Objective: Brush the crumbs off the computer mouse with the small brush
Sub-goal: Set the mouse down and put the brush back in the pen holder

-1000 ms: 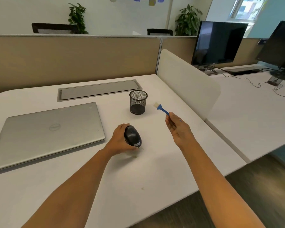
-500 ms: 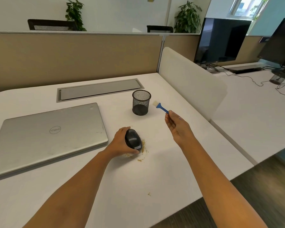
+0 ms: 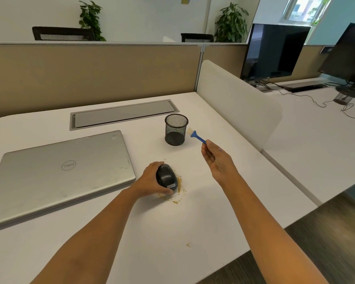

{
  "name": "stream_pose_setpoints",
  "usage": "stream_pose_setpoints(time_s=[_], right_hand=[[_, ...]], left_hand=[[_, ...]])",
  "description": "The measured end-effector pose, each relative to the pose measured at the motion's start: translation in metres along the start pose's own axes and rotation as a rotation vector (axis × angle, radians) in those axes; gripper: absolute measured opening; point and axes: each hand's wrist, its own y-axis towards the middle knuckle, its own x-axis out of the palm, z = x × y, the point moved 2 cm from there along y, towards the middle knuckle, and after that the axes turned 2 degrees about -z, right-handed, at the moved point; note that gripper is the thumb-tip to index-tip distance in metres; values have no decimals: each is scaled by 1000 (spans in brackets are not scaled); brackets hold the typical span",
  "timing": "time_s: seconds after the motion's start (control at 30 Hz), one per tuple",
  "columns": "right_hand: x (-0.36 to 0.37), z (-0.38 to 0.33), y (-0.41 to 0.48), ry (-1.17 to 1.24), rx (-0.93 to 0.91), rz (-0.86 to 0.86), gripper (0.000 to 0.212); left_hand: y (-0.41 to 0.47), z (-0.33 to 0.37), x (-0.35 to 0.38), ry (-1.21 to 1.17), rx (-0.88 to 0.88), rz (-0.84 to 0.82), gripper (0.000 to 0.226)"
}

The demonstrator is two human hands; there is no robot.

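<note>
The left hand (image 3: 150, 181) is gripping a black Lenovo computer mouse (image 3: 166, 179) from its left side, fingers curled over the front and thumb pressing near the rear label, holding it tilted up on the white desk (image 3: 203, 232) roughly midway between the left and right edges. Tan crumbs (image 3: 177, 193) are lying scattered on the desk just beside and under the mouse's right and near sides, with one small stray bit (image 3: 188, 245) sitting closer to the front edge. The right hand (image 3: 218, 160) is hovering to the right of the mouse, apart from it, pinching the end of a small blue-handled brush (image 3: 195, 135) between thumb and fingertips; the pale bristles are pointing away toward the far edge, seemingly just beside a black mesh pen cup (image 3: 176, 129), though contact cannot be told. A closed silver Dell laptop (image 3: 57, 171) is resting toward the left edge, near the left hand.
</note>
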Motion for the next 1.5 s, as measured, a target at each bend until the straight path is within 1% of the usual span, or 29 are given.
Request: stream_pose_setpoints(time_s=[0.3, 0.37, 0.43, 0.5, 0.6, 0.7, 0.77, 0.87, 0.97, 1.1, 1.17, 1.27, 1.5], right_hand=[[0, 0, -2, 18, 1, 0, 6], [0, -2, -2, 29, -7, -9, 7], [2, -5, -1, 26, -21, -21, 8], [6, -9, 2, 6, -44, -34, 11], [16, -15, 10, -67, -92, -26, 17], [29, -19, 21, -185, -144, 16, 26], [38, -20, 32, -294, -176, 69, 28], [52, -21, 49, -411, -233, 104, 27], [64, -21, 68, -515, -306, 125, 24], [77, -19, 94, -738, -432, 186, 22], [83, -17, 107, -859, -478, 198, 25], [92, -15, 125, -1026, -502, 222, 29], [110, -8, 156, -1319, -518, 201, 23]], left_hand=[[-2, 0, 1, -51, -29, 17, 102], [0, 2, 0, -64, -38, 51, 92], [2, 6, -3, -30, -18, 124, 74], [6, 12, -7, 96, 10, 204, 61], [14, 16, -14, 277, -1, 296, 53], [27, 16, -19, 374, -62, 321, 53], [36, 13, -22, 430, -98, 293, 53], [48, 6, -26, 487, -133, 243, 55], [61, 0, -32, 500, -157, 205, 56], [77, -12, -36, 506, -180, 167, 58], [83, -19, -38, 502, -190, 164, 58], [91, -27, -38, 489, -204, 188, 59], [103, -34, -37, 602, -178, 309, 58]])
